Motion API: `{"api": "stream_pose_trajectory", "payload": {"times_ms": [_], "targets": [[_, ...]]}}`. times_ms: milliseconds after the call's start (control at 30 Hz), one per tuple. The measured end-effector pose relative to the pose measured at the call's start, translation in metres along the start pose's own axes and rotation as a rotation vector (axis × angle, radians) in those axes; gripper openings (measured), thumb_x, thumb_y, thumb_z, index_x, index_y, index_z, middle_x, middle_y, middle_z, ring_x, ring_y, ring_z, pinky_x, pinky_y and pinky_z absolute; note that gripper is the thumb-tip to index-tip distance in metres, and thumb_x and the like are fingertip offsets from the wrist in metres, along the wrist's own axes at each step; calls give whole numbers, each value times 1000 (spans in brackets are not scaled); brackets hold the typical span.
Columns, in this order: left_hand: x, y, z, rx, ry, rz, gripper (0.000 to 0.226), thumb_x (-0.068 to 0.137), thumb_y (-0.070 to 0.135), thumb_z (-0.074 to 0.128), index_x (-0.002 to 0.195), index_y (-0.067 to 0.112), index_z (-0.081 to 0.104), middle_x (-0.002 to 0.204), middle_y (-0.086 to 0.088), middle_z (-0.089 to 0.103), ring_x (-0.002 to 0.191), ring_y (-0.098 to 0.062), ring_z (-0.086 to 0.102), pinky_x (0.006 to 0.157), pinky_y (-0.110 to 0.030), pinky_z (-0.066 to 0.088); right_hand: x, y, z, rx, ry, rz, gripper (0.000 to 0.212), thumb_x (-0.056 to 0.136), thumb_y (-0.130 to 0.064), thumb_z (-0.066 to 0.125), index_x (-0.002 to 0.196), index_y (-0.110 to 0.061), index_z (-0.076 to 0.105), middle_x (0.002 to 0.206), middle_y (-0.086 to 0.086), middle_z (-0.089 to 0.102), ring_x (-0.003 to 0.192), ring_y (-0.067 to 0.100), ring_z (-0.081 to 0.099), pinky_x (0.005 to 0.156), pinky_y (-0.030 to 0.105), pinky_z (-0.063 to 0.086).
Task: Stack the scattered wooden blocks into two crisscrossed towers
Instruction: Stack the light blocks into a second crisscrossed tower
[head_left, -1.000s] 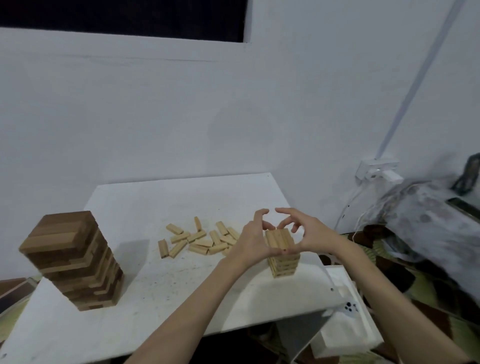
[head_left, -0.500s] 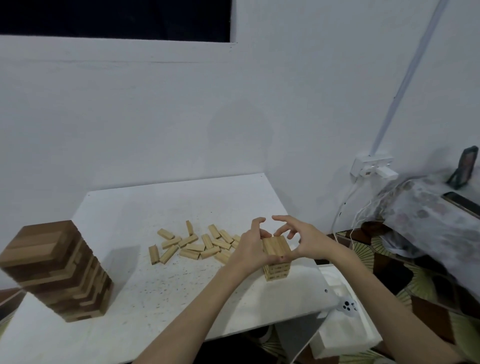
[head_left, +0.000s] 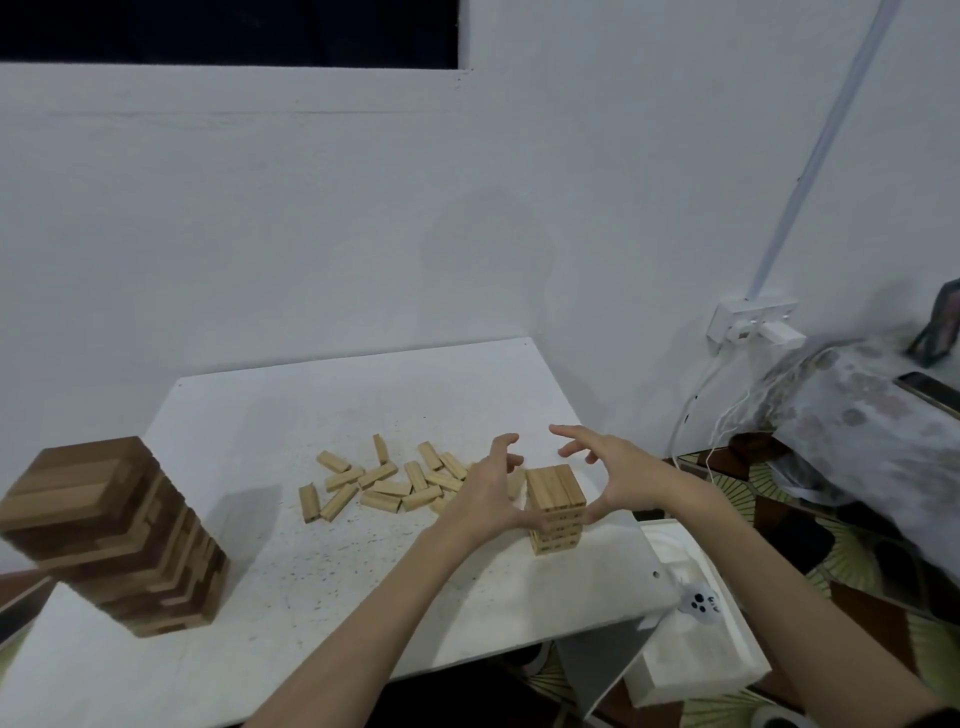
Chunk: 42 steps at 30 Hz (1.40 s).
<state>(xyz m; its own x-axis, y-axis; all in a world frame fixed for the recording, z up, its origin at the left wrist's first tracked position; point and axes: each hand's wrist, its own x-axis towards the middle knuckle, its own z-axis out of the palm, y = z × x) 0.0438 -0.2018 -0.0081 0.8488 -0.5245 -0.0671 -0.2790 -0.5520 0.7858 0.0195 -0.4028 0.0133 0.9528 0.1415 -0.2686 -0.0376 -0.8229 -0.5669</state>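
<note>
A short tower of light wooden blocks stands near the right edge of the white table. My left hand and my right hand flank it. Both thumbs press its near corners while the fingers are spread apart above the top layer and hold nothing. Several loose light blocks lie scattered behind and to the left of the tower. A taller tower of darker mixed-wood blocks stands at the table's left edge.
A white wall runs behind the table. To the right sit a white foam tray with a small white device, a wall socket with cables, and a cloth-covered heap over a patterned floor.
My fingers have opened and drawn apart from the top of the light tower, where they were curled over it. The camera has shifted slightly, sliding the dark tower leftward.
</note>
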Motion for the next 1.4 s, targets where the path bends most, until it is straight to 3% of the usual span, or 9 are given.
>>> {"api": "stream_pose_trajectory", "payload": {"times_ms": [267, 567, 900, 1300, 1400], "targets": [[-2, -3, 3, -1, 32, -18, 102, 65, 28, 85, 142, 17, 21, 133, -2, 53, 121, -15, 46, 85, -19, 33, 4, 3, 2, -59, -4, -2, 108, 66, -17, 86, 146, -40, 18, 120, -15, 48, 109, 9, 41, 90, 23, 35], [1, -2, 9, 1, 65, 5, 100, 64, 27, 86, 141, 16, 23, 129, -3, 56, 121, -19, 48, 96, -28, 38, 4, -1, 3, -68, 12, -24, 103, 68, -21, 85, 146, -38, 20, 118, -14, 50, 107, 10, 43, 87, 22, 34], [4, 2, 16, -91, 62, 15, 104, 61, 31, 87, 142, 19, 21, 130, 4, 52, 124, -12, 37, 89, -20, 27, 5, -5, 5, -31, 10, -34, 105, 64, -20, 87, 145, -39, 22, 118, -13, 51, 107, 10, 44, 86, 22, 35], [4, 1, 15, -135, 57, 31, 109, 58, 32, 88, 143, 23, 19, 133, 5, 48, 124, -11, 37, 92, -22, 30, -2, -13, -1, -27, 5, -25, 106, 64, -21, 87, 145, -39, 22, 124, -12, 50, 112, 11, 43, 88, 23, 35], [0, -3, -1, -134, 125, 28, 103, 58, 40, 86, 140, 23, 27, 128, 7, 48, 120, -8, 39, 93, -21, 32, -3, -23, -8, -25, 37, -28, 103, 66, -16, 85, 146, -37, 22, 127, -9, 48, 112, 12, 43, 87, 22, 36]]}}
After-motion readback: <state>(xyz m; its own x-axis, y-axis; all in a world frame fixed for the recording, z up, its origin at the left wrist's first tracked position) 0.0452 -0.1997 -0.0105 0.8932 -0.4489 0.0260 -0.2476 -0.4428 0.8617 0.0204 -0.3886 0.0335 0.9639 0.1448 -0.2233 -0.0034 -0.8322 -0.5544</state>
